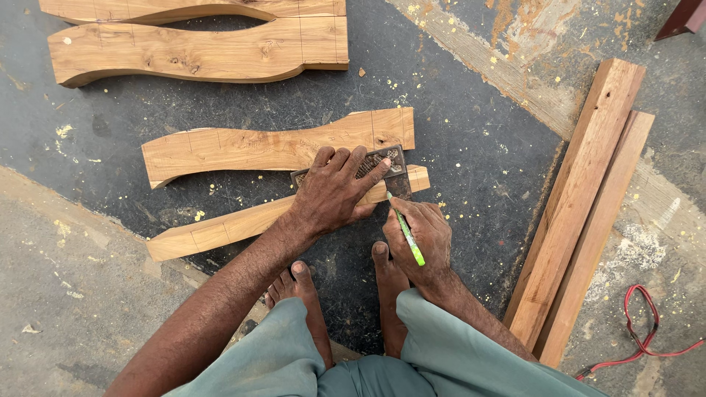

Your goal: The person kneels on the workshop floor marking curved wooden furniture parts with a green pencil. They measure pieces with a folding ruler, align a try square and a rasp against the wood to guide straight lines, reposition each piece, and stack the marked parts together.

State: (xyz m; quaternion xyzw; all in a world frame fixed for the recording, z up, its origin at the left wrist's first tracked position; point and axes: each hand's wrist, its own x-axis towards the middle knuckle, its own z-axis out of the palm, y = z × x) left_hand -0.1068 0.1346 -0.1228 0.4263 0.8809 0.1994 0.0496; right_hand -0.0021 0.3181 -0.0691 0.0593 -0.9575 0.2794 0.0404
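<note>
My left hand [333, 191] lies flat, fingers spread, pressing a dark metal try square [384, 163] onto a curved, light wooden piece [220, 229] on the floor. My right hand [421, 237] grips a green pencil [407, 233], its tip touching the wood beside the square's blade. A second curved wooden piece [257, 147] lies just beyond, parallel to the first. My bare feet [346, 294] rest on the floor close under both hands.
Two more curved wooden pieces [198, 51] lie at the top left. Two long straight wooden planks [581, 206] lie at the right, slanting. A red cable [643, 338] curls at the lower right. The floor is dark, dusty and speckled with wood chips.
</note>
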